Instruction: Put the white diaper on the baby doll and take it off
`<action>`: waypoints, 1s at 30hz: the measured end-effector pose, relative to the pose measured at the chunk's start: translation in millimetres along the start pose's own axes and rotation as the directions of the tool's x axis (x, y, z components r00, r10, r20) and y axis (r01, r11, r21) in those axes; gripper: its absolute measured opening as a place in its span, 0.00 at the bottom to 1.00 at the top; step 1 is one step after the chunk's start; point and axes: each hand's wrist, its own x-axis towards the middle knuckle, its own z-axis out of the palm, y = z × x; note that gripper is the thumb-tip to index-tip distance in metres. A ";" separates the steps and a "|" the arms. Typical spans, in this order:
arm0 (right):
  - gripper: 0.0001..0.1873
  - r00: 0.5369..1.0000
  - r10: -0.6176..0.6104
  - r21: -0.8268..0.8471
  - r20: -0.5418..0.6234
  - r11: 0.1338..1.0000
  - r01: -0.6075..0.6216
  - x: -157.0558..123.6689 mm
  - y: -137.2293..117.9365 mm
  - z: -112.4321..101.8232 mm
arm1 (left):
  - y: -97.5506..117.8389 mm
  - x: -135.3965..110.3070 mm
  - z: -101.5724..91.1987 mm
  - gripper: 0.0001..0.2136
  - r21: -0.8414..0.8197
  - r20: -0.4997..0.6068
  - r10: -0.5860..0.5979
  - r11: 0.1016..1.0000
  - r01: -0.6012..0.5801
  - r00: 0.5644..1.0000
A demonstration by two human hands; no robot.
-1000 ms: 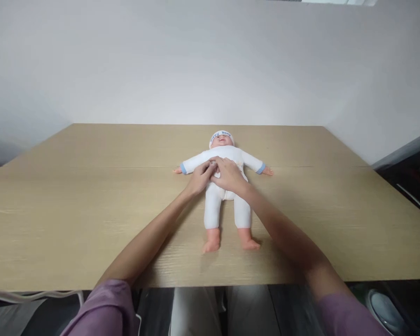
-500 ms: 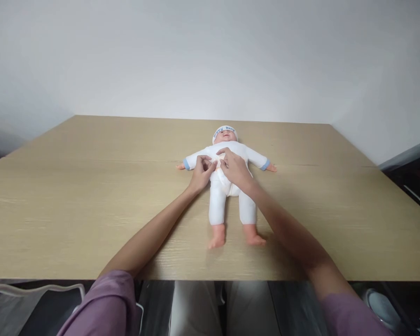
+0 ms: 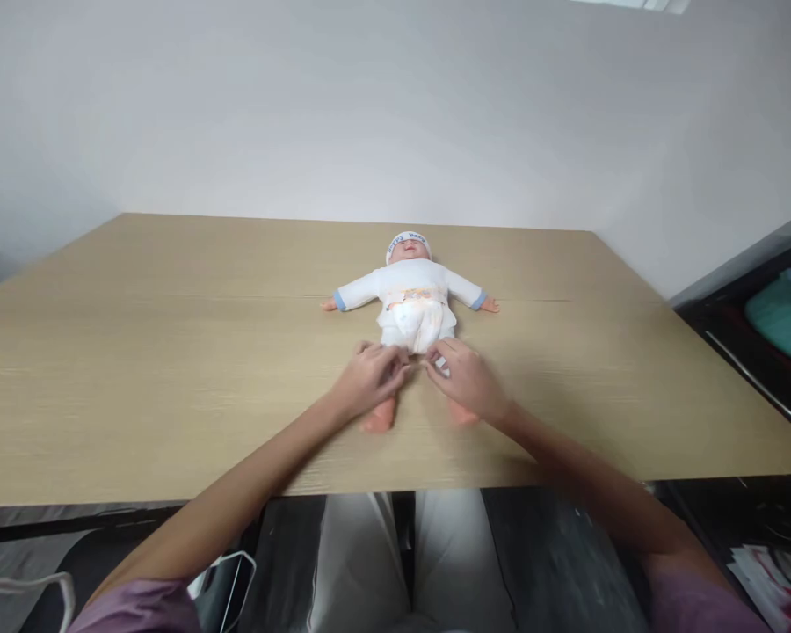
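Note:
A baby doll (image 3: 409,286) lies on its back on the wooden table (image 3: 171,352), arms spread, in a white top and a white cap. Its diaper (image 3: 417,321) is bare. My left hand (image 3: 369,378) and my right hand (image 3: 465,380) lie side by side over the doll's thighs, fingers curled closed on the doll's white trousers, of which only a small bit (image 3: 439,361) shows. The doll's bare feet (image 3: 377,419) stick out below my hands.
A dark shelf at the right holds a green thing (image 3: 786,316). Papers (image 3: 778,571) lie on the floor at the bottom right. A white cable (image 3: 32,585) runs at the bottom left. My legs (image 3: 369,563) are under the table's near edge.
Both hands have slid from the doll's waist down to its thighs, drawing the white trousers with them, so the diaper now shows. The view has shifted a little.

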 end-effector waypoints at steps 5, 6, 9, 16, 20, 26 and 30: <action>0.03 0.994 0.071 -0.133 -0.080 0.988 -0.081 11.9 19.4 14.5 | -8.9 26.0 8.0 0.13 0.089 -0.061 -0.186 0.978 0.191 0.981; 0.04 0.994 0.074 -0.152 -0.082 0.985 -0.086 14.0 19.7 16.8 | -9.0 30.1 10.4 0.14 0.115 -0.067 -0.199 0.972 0.206 0.978; 0.04 0.996 0.058 -0.173 -0.066 0.982 -0.069 13.1 19.2 21.7 | -8.4 34.5 16.8 0.17 0.168 -0.081 -0.216 0.959 0.227 0.973; 0.14 0.997 0.033 -0.087 -0.063 0.995 -0.038 1.8 14.4 24.9 | -16.7 28.5 16.6 0.11 0.005 -0.164 -0.085 0.996 0.087 0.983; 0.16 0.996 0.039 -0.007 -0.084 0.999 -0.040 0.5 11.5 26.6 | -19.0 28.5 16.2 0.09 -0.067 -0.207 -0.062 0.997 0.049 0.976; 0.17 0.993 0.067 0.057 -0.093 0.996 -0.062 0.9 13.2 31.3 | -15.0 30.6 12.6 0.07 -0.139 -0.160 -0.059 0.990 0.036 0.985; 0.16 0.990 0.116 0.074 -0.086 0.991 -0.109 4.7 14.6 31.3 | -13.8 33.1 11.2 0.08 -0.209 -0.146 -0.075 0.977 0.043 0.986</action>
